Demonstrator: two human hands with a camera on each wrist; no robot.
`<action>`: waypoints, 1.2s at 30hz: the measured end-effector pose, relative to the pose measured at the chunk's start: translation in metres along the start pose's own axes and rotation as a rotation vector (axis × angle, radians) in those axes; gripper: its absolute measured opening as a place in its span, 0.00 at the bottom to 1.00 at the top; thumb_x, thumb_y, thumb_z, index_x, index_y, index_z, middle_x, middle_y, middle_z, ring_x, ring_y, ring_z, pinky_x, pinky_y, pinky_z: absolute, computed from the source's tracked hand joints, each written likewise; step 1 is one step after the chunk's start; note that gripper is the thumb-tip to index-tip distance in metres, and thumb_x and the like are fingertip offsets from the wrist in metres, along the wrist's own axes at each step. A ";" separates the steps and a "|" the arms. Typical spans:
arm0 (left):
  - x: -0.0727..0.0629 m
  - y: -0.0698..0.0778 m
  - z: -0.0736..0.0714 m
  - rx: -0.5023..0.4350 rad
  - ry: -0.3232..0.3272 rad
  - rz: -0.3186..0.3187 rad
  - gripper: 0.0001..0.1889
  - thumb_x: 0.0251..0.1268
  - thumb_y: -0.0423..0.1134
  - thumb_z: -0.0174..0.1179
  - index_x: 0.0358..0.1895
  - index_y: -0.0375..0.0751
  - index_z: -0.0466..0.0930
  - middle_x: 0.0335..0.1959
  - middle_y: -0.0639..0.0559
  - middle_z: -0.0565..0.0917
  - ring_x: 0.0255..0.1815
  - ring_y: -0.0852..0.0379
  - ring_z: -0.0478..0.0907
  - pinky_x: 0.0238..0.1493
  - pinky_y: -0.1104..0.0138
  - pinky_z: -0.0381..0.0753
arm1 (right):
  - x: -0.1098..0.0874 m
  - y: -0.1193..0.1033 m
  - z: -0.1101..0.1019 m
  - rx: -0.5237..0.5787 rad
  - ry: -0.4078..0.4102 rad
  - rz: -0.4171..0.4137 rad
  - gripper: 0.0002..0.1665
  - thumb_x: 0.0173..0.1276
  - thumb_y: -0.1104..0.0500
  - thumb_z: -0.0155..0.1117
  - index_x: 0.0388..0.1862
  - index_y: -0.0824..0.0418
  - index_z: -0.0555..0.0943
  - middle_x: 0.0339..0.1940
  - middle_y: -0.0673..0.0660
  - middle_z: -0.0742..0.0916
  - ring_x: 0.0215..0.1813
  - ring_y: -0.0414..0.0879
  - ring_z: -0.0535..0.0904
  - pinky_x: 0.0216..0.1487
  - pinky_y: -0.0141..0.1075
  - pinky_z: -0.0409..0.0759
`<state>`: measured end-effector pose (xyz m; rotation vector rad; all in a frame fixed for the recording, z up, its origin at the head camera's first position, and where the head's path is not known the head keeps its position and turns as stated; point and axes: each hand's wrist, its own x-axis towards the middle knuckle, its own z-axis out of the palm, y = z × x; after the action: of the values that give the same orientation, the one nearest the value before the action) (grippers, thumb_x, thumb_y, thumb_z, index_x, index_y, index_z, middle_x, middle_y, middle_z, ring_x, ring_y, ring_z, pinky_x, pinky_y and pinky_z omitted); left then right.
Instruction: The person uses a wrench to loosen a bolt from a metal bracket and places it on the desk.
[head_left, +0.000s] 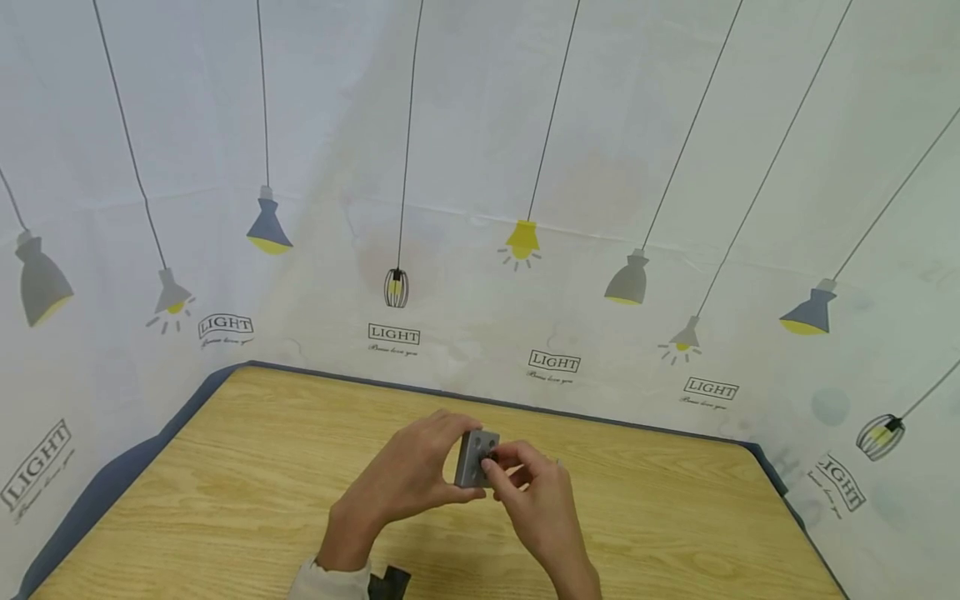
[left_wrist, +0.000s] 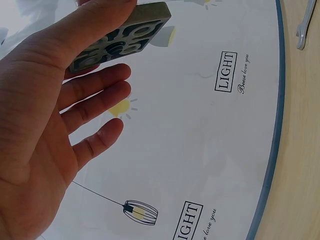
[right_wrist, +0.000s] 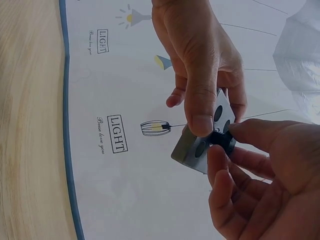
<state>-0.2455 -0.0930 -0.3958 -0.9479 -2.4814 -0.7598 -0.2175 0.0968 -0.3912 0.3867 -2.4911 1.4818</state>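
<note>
My left hand (head_left: 408, 467) holds a square grey block (head_left: 470, 458) by its edges, tilted up above the table. Round holes show in the face toward my right hand. The other face (left_wrist: 135, 34), seen in the left wrist view, has a raised pattern with a dark round centre. Between thumb and fingers, my right hand (head_left: 536, 492) pinches a black threaded bolt (right_wrist: 225, 142) at the middle of the holed face. Fingertips partly cover the bolt, and its tip is hidden. The left thumb lies across the block in the right wrist view.
A wood-grain table (head_left: 247, 475) with a dark blue edge spreads below my hands. Part of a metal wrench (left_wrist: 303, 30) lies on it in the left wrist view. White sheeting (head_left: 465, 350) printed with lamps hangs behind. A black object (head_left: 390, 582) sits beside the left sleeve.
</note>
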 end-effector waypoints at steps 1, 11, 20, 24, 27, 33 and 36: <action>0.000 0.000 0.000 -0.001 0.000 0.000 0.33 0.46 0.54 0.78 0.57 0.51 0.76 0.51 0.60 0.81 0.53 0.63 0.78 0.53 0.65 0.81 | 0.000 0.000 0.000 0.000 -0.002 -0.004 0.08 0.67 0.58 0.69 0.40 0.61 0.85 0.32 0.55 0.88 0.25 0.37 0.81 0.26 0.28 0.80; -0.001 -0.001 -0.001 0.008 0.020 0.015 0.35 0.45 0.54 0.79 0.57 0.48 0.77 0.51 0.57 0.82 0.53 0.61 0.79 0.52 0.63 0.82 | -0.001 0.002 0.000 -0.032 -0.005 -0.033 0.06 0.66 0.60 0.69 0.41 0.58 0.85 0.34 0.54 0.88 0.26 0.36 0.81 0.28 0.29 0.81; -0.001 -0.001 -0.001 0.006 0.020 0.010 0.33 0.46 0.54 0.78 0.57 0.50 0.76 0.51 0.59 0.81 0.53 0.62 0.78 0.52 0.63 0.82 | -0.002 0.002 0.001 -0.033 0.001 -0.059 0.06 0.65 0.62 0.70 0.41 0.57 0.85 0.36 0.54 0.88 0.26 0.35 0.81 0.30 0.30 0.82; -0.001 -0.001 -0.001 0.002 0.018 0.005 0.33 0.46 0.54 0.78 0.57 0.50 0.76 0.51 0.59 0.81 0.53 0.63 0.78 0.52 0.64 0.82 | -0.002 0.002 0.000 -0.035 0.001 -0.079 0.08 0.64 0.63 0.70 0.42 0.58 0.85 0.37 0.54 0.89 0.27 0.36 0.82 0.31 0.30 0.83; -0.001 -0.001 -0.001 -0.003 0.022 0.010 0.33 0.46 0.53 0.78 0.56 0.50 0.77 0.50 0.59 0.81 0.53 0.62 0.78 0.52 0.64 0.82 | -0.002 0.001 -0.001 -0.038 0.002 -0.098 0.08 0.64 0.63 0.70 0.43 0.59 0.85 0.39 0.55 0.89 0.27 0.36 0.82 0.30 0.30 0.82; -0.001 -0.001 -0.002 0.000 0.025 0.011 0.32 0.45 0.53 0.78 0.56 0.50 0.77 0.49 0.60 0.82 0.51 0.63 0.78 0.51 0.65 0.82 | -0.003 0.001 -0.001 -0.062 0.011 -0.120 0.11 0.63 0.66 0.71 0.44 0.58 0.85 0.41 0.55 0.88 0.27 0.36 0.82 0.28 0.29 0.81; -0.001 -0.001 -0.001 0.001 0.019 0.003 0.32 0.45 0.54 0.78 0.56 0.51 0.77 0.49 0.61 0.82 0.51 0.64 0.78 0.51 0.65 0.82 | -0.003 0.002 0.000 -0.082 0.022 -0.131 0.12 0.61 0.68 0.71 0.44 0.57 0.85 0.41 0.54 0.88 0.27 0.35 0.82 0.26 0.28 0.80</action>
<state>-0.2449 -0.0949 -0.3955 -0.9395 -2.4629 -0.7626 -0.2148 0.0981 -0.3937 0.5055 -2.4488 1.3225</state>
